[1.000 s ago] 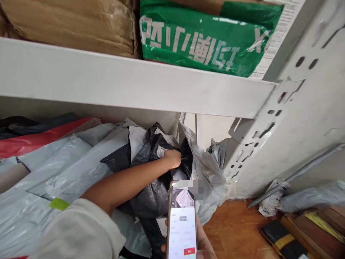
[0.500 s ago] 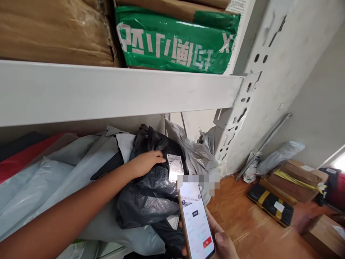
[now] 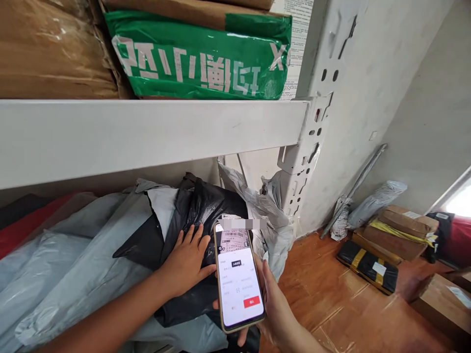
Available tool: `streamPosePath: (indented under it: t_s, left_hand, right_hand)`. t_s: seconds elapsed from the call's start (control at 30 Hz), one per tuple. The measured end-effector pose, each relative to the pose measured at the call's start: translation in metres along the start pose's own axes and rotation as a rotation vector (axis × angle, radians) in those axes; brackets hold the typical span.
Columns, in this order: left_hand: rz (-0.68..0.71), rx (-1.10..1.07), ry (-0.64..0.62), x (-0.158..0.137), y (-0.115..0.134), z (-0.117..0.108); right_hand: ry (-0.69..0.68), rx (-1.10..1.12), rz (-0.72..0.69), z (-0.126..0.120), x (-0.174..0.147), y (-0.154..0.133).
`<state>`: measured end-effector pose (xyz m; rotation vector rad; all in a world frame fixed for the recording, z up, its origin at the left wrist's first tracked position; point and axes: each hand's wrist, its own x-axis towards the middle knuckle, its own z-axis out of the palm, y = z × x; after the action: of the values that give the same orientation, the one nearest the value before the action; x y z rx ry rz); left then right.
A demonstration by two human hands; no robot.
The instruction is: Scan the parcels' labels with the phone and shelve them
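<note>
My left hand (image 3: 189, 262) lies with fingers spread on a black plastic parcel bag (image 3: 209, 201), pressing its crinkled surface. In my right hand (image 3: 274, 304) is a smartphone (image 3: 241, 289), held upright over the bag. Its lit screen shows a camera picture of a barcode label at the top and a red button low down. The bag's white shipping label (image 3: 230, 216) peeks out above the phone and is otherwise covered by it. Grey plastic parcel bags (image 3: 88, 260) lie against the black one on the left, and a crumpled grey bag (image 3: 274, 215) is to its right.
Above runs a white shelf beam (image 3: 154, 132), with a green-taped carton (image 3: 206, 59) and a brown carton (image 3: 55, 49) on the shelf. A slotted metal post (image 3: 311, 142) stands at right. On the wooden floor (image 3: 312, 289) are a black parcel with yellow tape (image 3: 368, 267) and several boxes.
My left hand has gone from gripping the black bag to lying spread on it, lower down. The phone has moved up and left over the label, and its screen now shows the barcode.
</note>
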<state>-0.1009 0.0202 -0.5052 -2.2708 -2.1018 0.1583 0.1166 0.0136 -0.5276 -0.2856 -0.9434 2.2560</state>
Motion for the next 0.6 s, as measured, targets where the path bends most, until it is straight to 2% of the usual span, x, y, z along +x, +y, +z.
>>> streamPosePath:
  t_s: [0.27, 0.6]
  left_hand:
    - [0.012, 0.021, 0.042, 0.0, -0.0029, 0.0041]
    - [0.002, 0.016, 0.015, -0.0015, -0.0012, 0.0037]
  right_hand:
    - [0.01, 0.007, -0.002, -0.0031, -0.0002, -0.0011]
    - [-0.021, -0.004, -0.005, -0.0038, -0.002, -0.002]
